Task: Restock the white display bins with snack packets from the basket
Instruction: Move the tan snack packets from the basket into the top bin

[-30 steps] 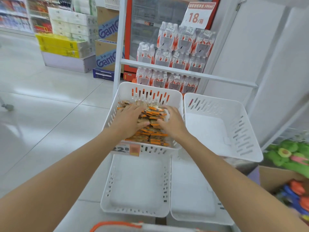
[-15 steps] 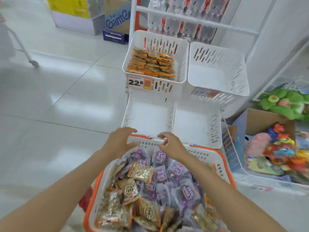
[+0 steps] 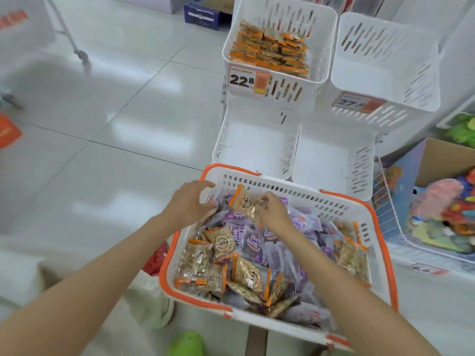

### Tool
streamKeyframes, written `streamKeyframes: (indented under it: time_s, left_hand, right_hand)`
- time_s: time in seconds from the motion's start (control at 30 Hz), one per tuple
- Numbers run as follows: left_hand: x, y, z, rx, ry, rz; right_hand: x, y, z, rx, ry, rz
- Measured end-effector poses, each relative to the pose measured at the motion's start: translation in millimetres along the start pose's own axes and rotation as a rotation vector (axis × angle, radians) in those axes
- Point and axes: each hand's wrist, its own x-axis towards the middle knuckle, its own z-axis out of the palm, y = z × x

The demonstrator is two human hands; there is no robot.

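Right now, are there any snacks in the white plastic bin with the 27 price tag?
No, that white slotted plastic bin shows only its bare floor, while the neighbouring white bin holds orange-edged snack packets.

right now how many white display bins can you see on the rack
4. The upper left bin holds orange packets. The upper right bin, lower left bin and lower right bin look empty. More may sit above, out of frame.
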Motion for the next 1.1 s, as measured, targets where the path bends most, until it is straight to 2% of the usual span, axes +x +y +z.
streamKeyframes:
  time_s: [0.1,0.2,0.33,0.43,0.47,0.53,0.63,0.73,0.77,0.83,0.9,0.97,1.03,1.1]
  left_hand:
    - [3.2,21.2,6.7,-0.424,-0.059,-0.153]
    - [6.2,26.1,7.1,-0.750,-0.083,-0.303]
    - [3.4,12.7,-2.5,-0.751,0.008,-0.337]
    - [-0.3,8.1,-2.3,-0.802,0.022,-0.342]
    - [-0.7,6.4,-2.2,-0.811,0.027,-0.351]
    - [-0.8,3.8,-3.8,-0.836,0.031,-0.358]
    - [1.6,-2.6,-5.4,-0.816,0.067,-0.342]
    - [4.1,-5.2,-3.0,-0.764,0.110,-0.286]
    - [4.7,-3.1,-2.2,-0.743,0.108,-0.266]
    - [6.1,5.5,1.0,-0.709,0.029,-0.225]
    - [5.6,23.2,6.1,-0.675,-0.160,-0.175]
    - [4.3,37.4,17.9,-0.628,-0.330,-0.143]
    - [5.2,42.2,28.9,-0.651,-0.343,-0.155]
    - [9.2,37.8,34.9,-0.685,-0.240,-0.187]
  right_hand:
    - [-12.2,-22.0,-13.0,0.330,-0.061,0.006]
    - [-22.1,-36.0,-9.0,0.337,-0.188,-0.067]
    - [-22.4,-14.7,23.9,0.050,-0.307,-0.049]
    - [-18.0,12.7,56.1,-0.476,-0.415,-0.044]
    - [-18.0,18.1,64.1,-0.577,-0.424,-0.059]
    - [-20.9,17.6,67.7,-0.620,-0.408,-0.121]
    - [-21.8,13.3,51.6,-0.448,-0.334,-0.173]
    - [-24.8,4.6,12.1,-0.029,-0.298,-0.135]
    - [-25.0,-0.1,-2.6,0.034,-0.293,-0.145]
    - [-25.2,-12.9,-29.1,0.033,-0.314,-0.232]
    - [-27.6,-26.7,-43.3,0.038,-0.329,-0.289]
    - [-33.0,-34.2,-46.1,0.133,-0.279,-0.270]
    - [-35.3,-28.3,-45.1,0.202,-0.136,-0.247]
    - [-35.6,-12.7,-47.7,0.162,-0.024,-0.175]
